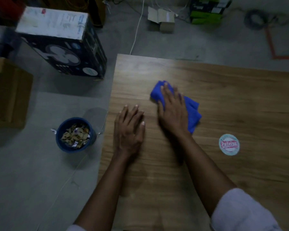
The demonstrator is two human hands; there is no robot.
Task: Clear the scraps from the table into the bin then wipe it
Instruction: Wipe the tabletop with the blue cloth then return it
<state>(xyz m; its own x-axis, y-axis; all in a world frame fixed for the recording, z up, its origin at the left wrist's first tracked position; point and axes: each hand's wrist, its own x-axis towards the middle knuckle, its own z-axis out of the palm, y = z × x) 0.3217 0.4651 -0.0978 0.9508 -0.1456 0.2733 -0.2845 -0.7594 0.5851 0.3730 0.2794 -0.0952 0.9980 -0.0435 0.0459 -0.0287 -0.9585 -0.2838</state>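
Observation:
A blue cloth (193, 110) lies bunched on the wooden table (232, 100). My right hand (171, 109) presses flat on the cloth with its fingers straight. To the left of it, my left hand (129, 129) rests flat on the bare wood near the table's left edge and holds nothing. On the floor left of the table stands a dark blue bin (75, 135) filled with paper scraps (75, 135). No scraps show on the tabletop.
A round white sticker (228, 144) with red lettering sits on the table at the right. On the floor stand a dark fan box (63, 45), a brown cardboard box (8, 92) at far left, a small open carton (162, 19), a green box (207, 12) and cables.

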